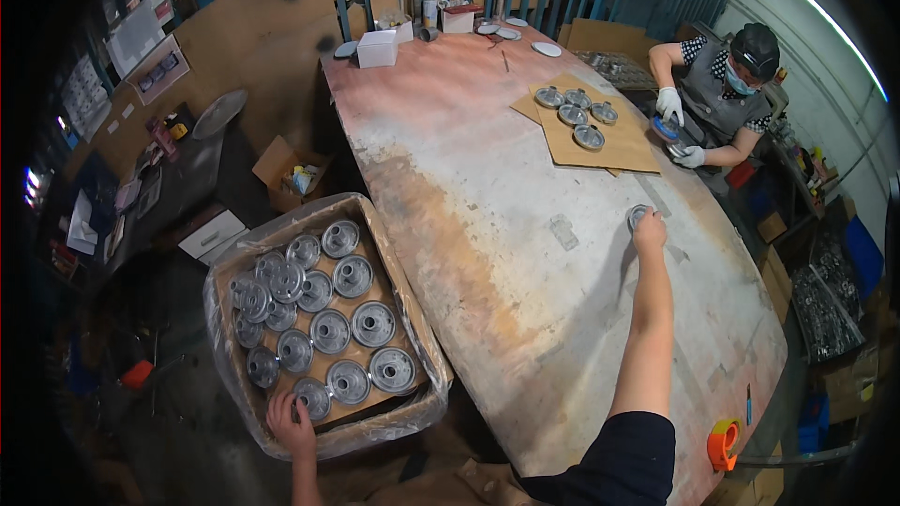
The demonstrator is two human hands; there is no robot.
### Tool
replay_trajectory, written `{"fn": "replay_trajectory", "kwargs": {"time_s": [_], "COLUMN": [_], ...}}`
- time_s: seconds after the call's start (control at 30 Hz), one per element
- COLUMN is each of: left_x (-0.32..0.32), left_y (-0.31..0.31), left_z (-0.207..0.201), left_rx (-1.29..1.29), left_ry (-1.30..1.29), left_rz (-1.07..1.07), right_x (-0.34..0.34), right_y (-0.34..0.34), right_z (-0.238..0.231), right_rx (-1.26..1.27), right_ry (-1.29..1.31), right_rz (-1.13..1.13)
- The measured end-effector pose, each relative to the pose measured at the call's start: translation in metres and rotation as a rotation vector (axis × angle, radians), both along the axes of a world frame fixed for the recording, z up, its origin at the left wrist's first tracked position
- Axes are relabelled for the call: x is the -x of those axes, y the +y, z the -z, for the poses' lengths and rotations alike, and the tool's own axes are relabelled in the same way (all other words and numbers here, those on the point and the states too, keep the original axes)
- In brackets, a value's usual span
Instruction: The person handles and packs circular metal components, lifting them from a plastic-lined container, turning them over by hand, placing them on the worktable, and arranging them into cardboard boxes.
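My right hand reaches far across the worn table and rests on a round grey metal disc, fingers curled over it. My left hand is down at the near edge of a plastic-lined cardboard box and touches a metal disc in its front row. The box holds several round metal discs with raised hubs, laid in rows and partly stacked at the far left.
Across the table a person in white gloves handles a part beside a cardboard sheet with several discs. White boxes and cans stand at the far end. An orange tape roll lies at the near right edge.
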State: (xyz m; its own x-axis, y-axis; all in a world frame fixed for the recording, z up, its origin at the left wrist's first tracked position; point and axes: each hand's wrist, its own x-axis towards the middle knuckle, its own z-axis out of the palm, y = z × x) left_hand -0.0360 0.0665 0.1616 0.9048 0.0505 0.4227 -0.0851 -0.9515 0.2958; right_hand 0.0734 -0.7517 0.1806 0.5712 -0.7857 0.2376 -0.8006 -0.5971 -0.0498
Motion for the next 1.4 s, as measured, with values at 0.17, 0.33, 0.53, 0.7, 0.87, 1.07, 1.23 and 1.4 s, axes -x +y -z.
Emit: {"fn": "replay_trajectory", "kwargs": {"time_s": [0.17,0.33,0.53,0.7,0.87,1.07,1.23,1.4], "left_x": [0.002,0.002,0.005,0.005,0.015,0.036,0.045,0.042], "left_y": [-0.002,-0.001,-0.008,-0.049,-0.084,-0.065,-0.038,-0.032], "left_z": [-0.003,-0.006,-0.028,-0.051,-0.062,-0.056,-0.036,-0.025], "left_rx": [0.044,0.101,0.164,0.794,1.750,1.972,2.015,1.900], "left_ry": [-0.010,-0.048,-0.049,0.033,0.777,0.696,0.572,0.541], "left_rz": [-0.007,0.002,0.039,0.233,0.528,0.404,0.282,0.095], "right_x": [0.020,0.040,0.056,0.080,0.086,0.106,0.104,0.120], "right_y": [0.033,0.107,0.196,0.319,0.470,0.577,0.584,0.575], "right_z": [-0.010,-0.008,-0.021,-0.062,-0.054,-0.032,-0.036,-0.062], "right_rx": [0.197,-0.544,-1.080,-1.560,-2.123,-2.394,-2.100,-0.807], "right_ry": [-0.045,-0.838,-0.755,-0.712,-0.640,-0.465,-0.187,-0.290], "right_rz": [-0.284,-0.387,-0.324,-0.490,-0.479,-0.416,-0.692,-1.369]}}
